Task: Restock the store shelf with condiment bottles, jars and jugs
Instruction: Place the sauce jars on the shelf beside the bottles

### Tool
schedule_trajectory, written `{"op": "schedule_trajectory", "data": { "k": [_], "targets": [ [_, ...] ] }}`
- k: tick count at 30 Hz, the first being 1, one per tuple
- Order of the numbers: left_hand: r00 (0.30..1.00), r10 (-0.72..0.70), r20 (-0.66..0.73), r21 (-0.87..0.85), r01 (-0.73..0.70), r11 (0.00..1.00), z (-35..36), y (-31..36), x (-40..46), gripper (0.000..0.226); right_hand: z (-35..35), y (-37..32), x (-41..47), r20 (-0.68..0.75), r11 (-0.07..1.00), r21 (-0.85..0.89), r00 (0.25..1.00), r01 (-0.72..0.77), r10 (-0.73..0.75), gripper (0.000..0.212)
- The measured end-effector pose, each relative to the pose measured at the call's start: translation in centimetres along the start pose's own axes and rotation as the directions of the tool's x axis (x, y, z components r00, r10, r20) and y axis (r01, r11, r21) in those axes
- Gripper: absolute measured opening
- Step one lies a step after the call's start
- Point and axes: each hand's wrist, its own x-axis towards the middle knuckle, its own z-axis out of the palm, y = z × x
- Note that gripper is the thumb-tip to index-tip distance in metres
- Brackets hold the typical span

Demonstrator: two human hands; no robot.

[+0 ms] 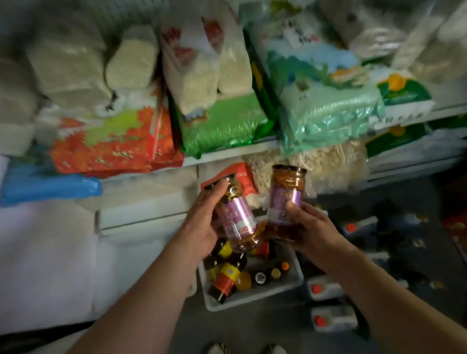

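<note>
Each grip holds a jar: left hand (203, 225) around the left jar (236, 215), right hand (310, 226) around the right jar (285, 199), both near upright, black lids tilted toward the shelf (232, 151).

A shop: shelves (232, 151) stacked with packaged rice bags (222, 122).

2 jars (235, 212), 4 jugs (334, 318)
</note>
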Motion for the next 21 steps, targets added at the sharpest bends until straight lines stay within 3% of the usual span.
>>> {"op": "schedule_trajectory", "data": {
  "k": [2, 5, 11, 15, 21],
  "targets": [
    [0.996, 0.065, 0.068, 0.008, -0.066, 0.998, 1.6, 4.5, -3.6, 0.088, 3.1, -4.0, -2.8, 0.076, 0.999, -0.003, 0.997, 0.034, -0.034, 0.038],
    [0.97, 0.19, 0.151, 0.007, -0.193, 0.981, 4.0, 11.2, -8.3, 0.09, 7.5, -9.5, -6.0, 0.163, 0.995, -0.017, 0.982, 0.103, -0.099, 0.046],
    [0.909, 0.404, 0.102, 0.003, -0.406, 0.914, 5.9, 22.9, -13.7, 0.095, 15.2, -18.2, -9.2, 0.343, 0.966, 0.063, 0.903, 0.251, -0.257, 0.05],
    [0.834, 0.548, 0.059, 0.018, -0.55, 0.835, 5.2, 29.7, -14.9, 0.089, 19.7, -22.0, -8.3, 0.382, 0.929, 0.048, 0.852, 0.368, -0.357, 0.06],
    [0.754, 0.651, 0.081, 0.015, -0.654, 0.756, 2.9, 39.1, -12.6, 0.077, 26.0, -27.3, -5.0, 0.313, 0.847, -0.005, 0.805, 0.532, -0.504, 0.055]
  ]
}}
